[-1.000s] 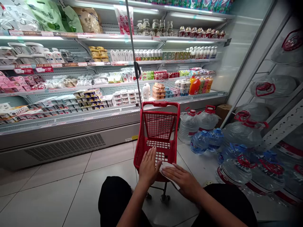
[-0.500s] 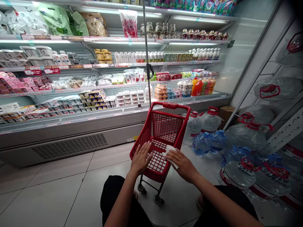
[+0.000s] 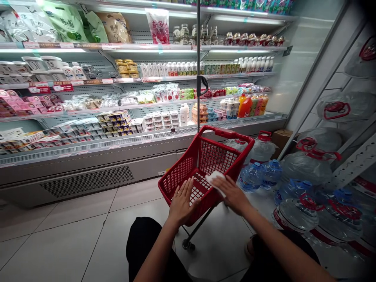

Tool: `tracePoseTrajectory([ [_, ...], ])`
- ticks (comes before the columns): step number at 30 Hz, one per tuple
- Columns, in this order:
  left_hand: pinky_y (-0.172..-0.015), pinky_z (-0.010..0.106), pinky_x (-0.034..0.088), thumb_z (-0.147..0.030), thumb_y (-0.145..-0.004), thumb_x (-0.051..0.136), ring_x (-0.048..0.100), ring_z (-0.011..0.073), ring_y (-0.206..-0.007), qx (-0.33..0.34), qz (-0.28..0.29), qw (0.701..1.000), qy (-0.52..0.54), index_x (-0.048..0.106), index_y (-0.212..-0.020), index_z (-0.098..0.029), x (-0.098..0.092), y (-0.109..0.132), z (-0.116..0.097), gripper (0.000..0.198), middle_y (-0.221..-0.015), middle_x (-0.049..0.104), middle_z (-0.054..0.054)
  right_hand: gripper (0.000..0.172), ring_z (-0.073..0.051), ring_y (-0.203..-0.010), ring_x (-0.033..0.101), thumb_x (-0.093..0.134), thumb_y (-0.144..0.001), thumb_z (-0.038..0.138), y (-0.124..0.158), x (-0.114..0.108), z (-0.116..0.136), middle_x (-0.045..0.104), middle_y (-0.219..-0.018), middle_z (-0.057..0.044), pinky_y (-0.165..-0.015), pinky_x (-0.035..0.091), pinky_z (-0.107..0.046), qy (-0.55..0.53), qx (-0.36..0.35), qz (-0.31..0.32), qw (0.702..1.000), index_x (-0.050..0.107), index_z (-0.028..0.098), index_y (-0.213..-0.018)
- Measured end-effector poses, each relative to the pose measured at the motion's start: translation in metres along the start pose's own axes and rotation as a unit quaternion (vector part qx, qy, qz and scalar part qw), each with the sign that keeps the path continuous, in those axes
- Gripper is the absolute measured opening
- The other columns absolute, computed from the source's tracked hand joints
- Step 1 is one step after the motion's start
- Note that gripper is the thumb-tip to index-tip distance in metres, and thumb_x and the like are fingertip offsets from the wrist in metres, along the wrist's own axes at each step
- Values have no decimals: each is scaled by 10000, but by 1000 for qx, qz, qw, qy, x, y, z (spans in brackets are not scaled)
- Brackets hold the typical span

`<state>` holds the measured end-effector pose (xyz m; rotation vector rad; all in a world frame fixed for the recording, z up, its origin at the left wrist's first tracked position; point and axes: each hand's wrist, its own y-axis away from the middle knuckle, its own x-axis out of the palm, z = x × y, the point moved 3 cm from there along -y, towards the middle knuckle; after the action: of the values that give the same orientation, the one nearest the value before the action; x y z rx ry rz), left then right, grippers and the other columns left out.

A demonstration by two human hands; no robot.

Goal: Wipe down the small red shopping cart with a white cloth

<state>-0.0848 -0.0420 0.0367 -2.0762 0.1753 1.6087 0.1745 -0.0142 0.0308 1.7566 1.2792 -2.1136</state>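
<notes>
A small red shopping cart (image 3: 179, 174) with a plastic grid basket stands between my knees, turned at an angle. My left hand (image 3: 182, 201) lies flat on the basket's near edge, its fingers stretched out and together. In my right hand (image 3: 233, 194) is a folded white wipe (image 3: 216, 181), pressed against the basket's right rim. That hand is slightly blurred. A thin upright pole (image 3: 198, 51) with a black hook-like piece (image 3: 202, 85) rises at the cart's handle end. Part of the basket floor is hidden by my hands.
An open refrigerated display (image 3: 88, 152) of dairy cups, bottles and bags runs along behind the cart. To the right, several large water bottles (image 3: 295, 215) and smaller blue ones (image 3: 252, 176) stand on the tiled floor (image 3: 64, 239), beside a metal rack (image 3: 357, 160).
The cart has turned, its handle end swinging right along with the pole. Both hands have shifted a little right, the wipe staying in my right hand at the rim.
</notes>
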Motion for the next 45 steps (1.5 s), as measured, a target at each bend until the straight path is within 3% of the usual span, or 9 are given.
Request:
tracePoseTrajectory([
  [4,-1291,462,213,-579,-1084,264,219,195,-1588,-13,9,1000,-16,-9,-1670,-296,-5,-2,28,705,-1716,245,30,596,-199,-1517,378,369,-1070,267,6,-24,-72,453,-1615,15,-1293,204,-504,66,67,-27,995,235,339,-1646],
  [7,-1274,494,252,-553,-1095,220,249,209,-1579,-60,5,998,-29,53,-1671,-314,-6,-7,46,645,-1710,266,29,620,-223,-1535,345,348,-1074,292,13,-38,-87,390,-1652,11,-1290,205,-521,91,100,-49,990,157,341,-1662],
  [11,-1260,520,285,-573,-1086,244,290,247,-1566,-98,-15,995,-33,152,-1668,-303,0,-15,34,648,-1698,295,53,675,-245,-1542,331,363,-1050,244,17,-34,-48,385,-1655,-1,-1282,230,-515,81,102,-62,990,111,317,-1672],
  [17,-1277,455,289,-433,-1098,363,331,195,-1548,60,-37,996,-49,157,-1647,-429,5,-18,-24,586,-1691,311,-58,750,-212,-1557,292,407,-1006,182,16,-19,13,321,-1683,7,-1296,213,-475,37,17,1,999,80,279,-1674],
  [21,-1277,472,289,-330,-1098,393,370,194,-1529,89,-17,994,-62,206,-1616,-500,-7,-13,-18,576,-1664,360,-93,722,-193,-1536,339,380,-1018,190,30,-45,-24,370,-1659,29,-1310,137,-483,71,15,7,997,100,327,-1669],
  [28,-1314,516,159,-387,-1103,380,312,210,-1554,113,-18,991,-66,200,-1624,-479,-29,-20,-17,559,-1691,293,-76,629,-247,-1553,304,307,-1051,276,65,-94,-95,352,-1673,-3,-1289,165,-549,146,184,-87,968,179,311,-1666],
  [35,-1276,412,281,-419,-1108,339,347,172,-1538,181,-5,983,-39,81,-1664,-358,-4,-45,-60,616,-1689,309,-55,647,-242,-1542,330,334,-1046,247,45,-71,-65,426,-1634,3,-1288,194,-523,114,159,-79,978,171,316,-1668],
  [42,-1246,433,323,-447,-1086,392,396,204,-1512,144,-15,989,-38,127,-1663,-348,4,-47,-63,642,-1697,293,-38,689,-221,-1547,318,385,-1042,225,20,-29,-1,372,-1662,-7,-1289,214,-480,56,64,-28,996,117,274,-1674],
  [45,-1262,417,288,-443,-1087,387,381,192,-1520,154,-9,987,-36,105,-1667,-338,2,-45,-59,653,-1699,292,-23,700,-205,-1531,351,397,-1035,217,18,-31,-6,385,-1654,3,-1297,187,-477,50,28,-7,998,115,296,-1670],
])
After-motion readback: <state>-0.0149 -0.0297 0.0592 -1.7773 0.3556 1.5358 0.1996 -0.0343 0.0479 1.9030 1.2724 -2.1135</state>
